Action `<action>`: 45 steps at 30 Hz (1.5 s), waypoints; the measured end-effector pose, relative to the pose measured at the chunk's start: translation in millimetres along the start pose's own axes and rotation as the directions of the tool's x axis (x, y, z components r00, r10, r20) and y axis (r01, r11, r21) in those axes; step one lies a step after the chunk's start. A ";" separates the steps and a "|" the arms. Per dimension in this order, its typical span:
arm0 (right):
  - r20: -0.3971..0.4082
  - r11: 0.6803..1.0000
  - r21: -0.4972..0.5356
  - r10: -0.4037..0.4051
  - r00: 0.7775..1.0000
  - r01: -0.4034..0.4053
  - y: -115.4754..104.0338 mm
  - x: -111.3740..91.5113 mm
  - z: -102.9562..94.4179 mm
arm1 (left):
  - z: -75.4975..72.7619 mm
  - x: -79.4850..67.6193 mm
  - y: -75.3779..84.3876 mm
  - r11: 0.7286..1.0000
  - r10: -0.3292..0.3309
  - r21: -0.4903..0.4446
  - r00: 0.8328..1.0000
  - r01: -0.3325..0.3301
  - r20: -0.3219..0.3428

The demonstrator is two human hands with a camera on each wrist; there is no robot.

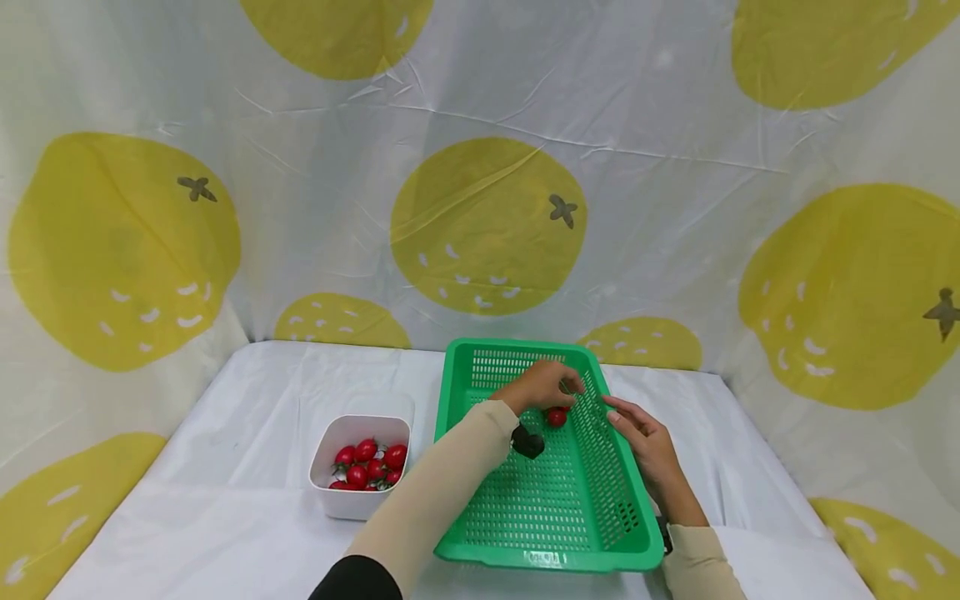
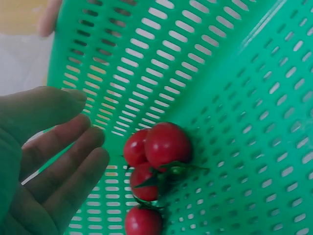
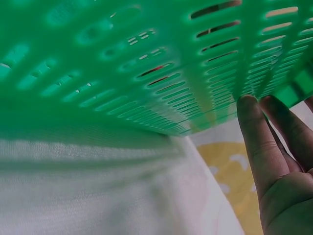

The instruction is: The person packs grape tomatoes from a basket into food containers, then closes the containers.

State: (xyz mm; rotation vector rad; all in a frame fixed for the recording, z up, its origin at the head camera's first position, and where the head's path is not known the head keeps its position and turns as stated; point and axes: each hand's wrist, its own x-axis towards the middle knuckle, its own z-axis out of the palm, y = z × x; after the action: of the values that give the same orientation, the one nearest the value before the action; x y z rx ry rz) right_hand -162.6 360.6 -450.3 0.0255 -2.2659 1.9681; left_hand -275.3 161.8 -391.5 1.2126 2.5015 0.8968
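A green perforated plastic basket (image 1: 525, 500) stands on the table. Inside it, by the right wall, lie several red cherry tomatoes (image 2: 168, 145), some with green stems. My left hand (image 1: 542, 385) reaches into the basket close above them. Its fingers (image 2: 73, 178) are loosely bent with nothing between them, beside the tomatoes in the left wrist view. At the basket's right side is my right hand (image 1: 647, 442), fingertips at the rim. In the right wrist view, its straight fingers (image 3: 261, 142) touch the wall from outside.
Left of the basket sits a white square container (image 1: 360, 503) holding several more cherry tomatoes (image 1: 366, 451). A white cloth (image 1: 247, 500) covers the table. A white curtain (image 1: 637, 208) with yellow fruit prints hangs behind and at both sides.
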 end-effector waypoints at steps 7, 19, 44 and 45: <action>-0.020 1.000 -0.024 -0.001 1.000 0.000 0.6 -1.8 0.0 | 8.5 -4.7 -12.4 0.999 -0.029 0.014 1.000 0.029 -0.005; -0.011 1.000 -0.003 0.002 1.000 -0.002 1.6 0.7 0.9 | 12.7 -6.9 -20.0 0.997 -0.076 -0.028 0.995 0.078 0.071; -0.005 1.000 0.017 0.001 1.000 -0.001 1.2 0.4 -0.4 | 22.1 -6.0 -7.4 0.984 -0.095 0.166 0.973 0.060 0.209; -0.004 1.000 0.017 0.002 1.000 -0.002 1.3 0.5 -0.5 | 22.0 -5.9 -7.1 0.984 -0.095 0.165 0.973 0.061 0.209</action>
State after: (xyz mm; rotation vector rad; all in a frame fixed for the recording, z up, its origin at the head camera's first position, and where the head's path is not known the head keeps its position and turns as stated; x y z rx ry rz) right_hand -163.1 361.3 -451.5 0.0208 -2.2479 1.9861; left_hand -266.4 163.3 -413.6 1.1774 2.4606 0.5252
